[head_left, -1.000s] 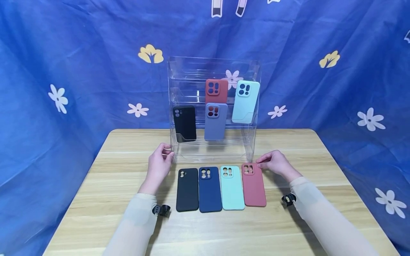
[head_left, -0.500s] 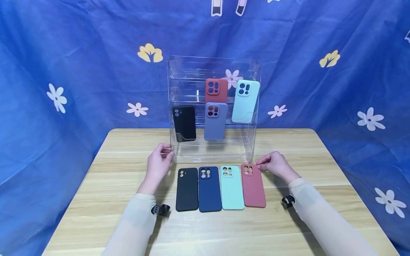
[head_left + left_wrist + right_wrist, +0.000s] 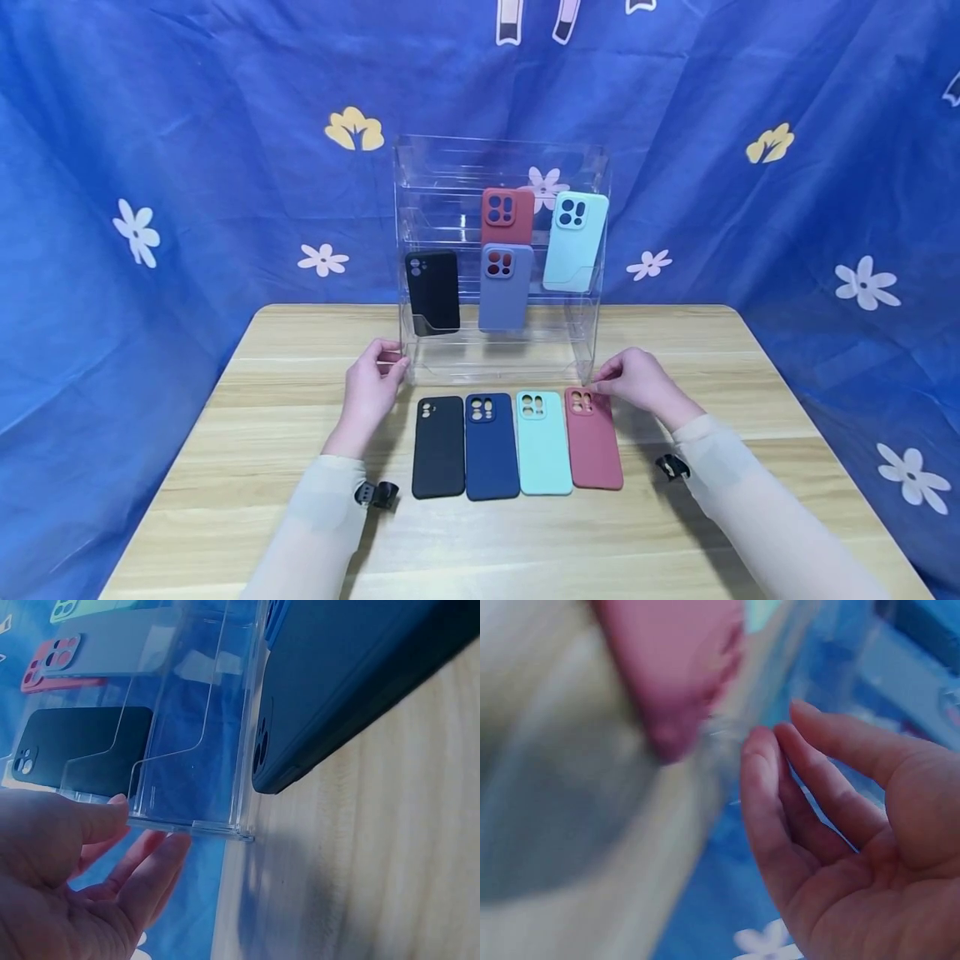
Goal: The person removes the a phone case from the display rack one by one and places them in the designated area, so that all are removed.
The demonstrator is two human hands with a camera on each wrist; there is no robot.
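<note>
My left hand (image 3: 370, 385) rests at the lower left side of a clear tiered display stand (image 3: 442, 158); in the left wrist view its thumb and extended fingertips touch the stand's edge. By the lower right corner is my right hand (image 3: 637, 382), its fingers (image 3: 761, 769) loosely bent and its fingertips close over the top corner of a dark-red phone case (image 3: 596, 450). Beside this case, in a row before the stand, lie a mint case (image 3: 545, 458), a navy case (image 3: 492, 458) and a black case (image 3: 438, 454).
On the stand lean another black case (image 3: 435, 300), a grey-blue case (image 3: 506, 300), a red case (image 3: 521, 229) and a light-mint case (image 3: 573, 250). A blue patterned cloth (image 3: 225, 167) hangs behind and beside the wooden table (image 3: 262, 417).
My right hand has edged left to the stand's corner. The dark-red case has shifted very slightly toward me. My left hand stays at the stand's left side.
</note>
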